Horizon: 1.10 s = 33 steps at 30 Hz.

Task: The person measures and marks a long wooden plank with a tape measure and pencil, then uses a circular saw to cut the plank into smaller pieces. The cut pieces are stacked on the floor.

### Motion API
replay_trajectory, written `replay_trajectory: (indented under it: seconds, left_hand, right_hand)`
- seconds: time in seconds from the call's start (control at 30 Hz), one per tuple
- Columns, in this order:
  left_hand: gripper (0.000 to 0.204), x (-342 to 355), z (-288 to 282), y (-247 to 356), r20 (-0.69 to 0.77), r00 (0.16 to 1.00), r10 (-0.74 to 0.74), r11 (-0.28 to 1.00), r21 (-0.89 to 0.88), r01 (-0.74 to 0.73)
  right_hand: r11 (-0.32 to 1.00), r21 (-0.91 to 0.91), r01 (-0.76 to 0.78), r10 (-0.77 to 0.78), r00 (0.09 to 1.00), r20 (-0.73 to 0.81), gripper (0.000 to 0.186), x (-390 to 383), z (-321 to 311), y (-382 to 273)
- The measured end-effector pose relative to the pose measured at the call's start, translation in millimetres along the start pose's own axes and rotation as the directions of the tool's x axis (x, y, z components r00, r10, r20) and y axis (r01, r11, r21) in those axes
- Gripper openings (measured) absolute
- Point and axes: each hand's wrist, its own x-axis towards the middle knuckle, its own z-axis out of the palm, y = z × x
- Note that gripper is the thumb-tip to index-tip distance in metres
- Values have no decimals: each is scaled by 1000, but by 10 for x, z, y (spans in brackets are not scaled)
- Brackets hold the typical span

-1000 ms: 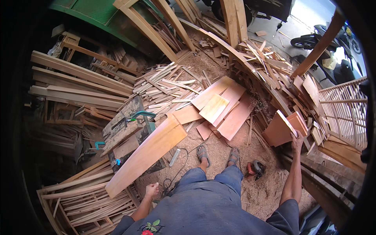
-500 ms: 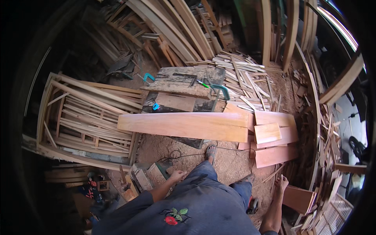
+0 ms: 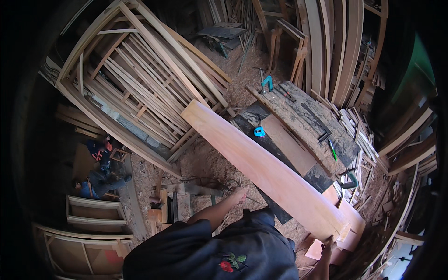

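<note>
A long pinkish wooden plank (image 3: 261, 165) lies slantwise across the dark workbench (image 3: 275, 205), its far end reaching over a wooden frame at the left. At the plank's near right end is my right hand (image 3: 327, 243), its fingers closed at the edge; the hand is partly dark and small in view. My left hand (image 3: 240, 194) is held out short of the plank's long near edge, apart from it, with nothing seen in it and its fingers loosely extended. A blue tape measure (image 3: 259, 132) sits on the bench beyond the plank.
On the bench are a flat board (image 3: 289, 147), a black square (image 3: 317, 123), a green pen (image 3: 332, 150) and teal clamps (image 3: 267, 84). A large frame full of wooden strips (image 3: 135, 70) stands left. Scrap wood lies right. Another person (image 3: 100, 179) is at far left.
My view has turned toward the left, so the bench and plank now slant. My right hand has come from beside me to the plank's near end. My left hand has reached forward.
</note>
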Motion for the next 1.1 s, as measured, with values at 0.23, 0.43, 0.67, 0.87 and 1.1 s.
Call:
replay_trajectory:
  seconds: [0.23, 0.43, 0.67, 0.87, 1.1]
  left_hand:
    - [32, 553, 96, 248, 55, 997, -53, 865, -497, 73]
    - [26, 11, 102, 516, 62, 997, 37, 906, -424, -7]
    - [31, -351, 602, 1508, -85, 962, 258, 964, -46, -263]
    - [69, 87, 1257, 2379, -56, 957, 283, 947, -139, -289]
    - [70, 916, 1598, 2810, 150, 972, 181, 983, -63, -174]
  right_hand:
    - [989, -134, 65, -75, 995, -68, 45, -467, -473, 153]
    - [976, -209, 58, -99, 976, -194, 33, -515, -769, 20]
    - [980, 46, 194, -198, 973, 119, 41, -1162, -939, -1423]
    - [827, 473, 303, -249, 953, -174, 70, -1312, -867, -1600]
    - [880, 463, 104, -78, 994, -76, 57, -1524, -650, -705]
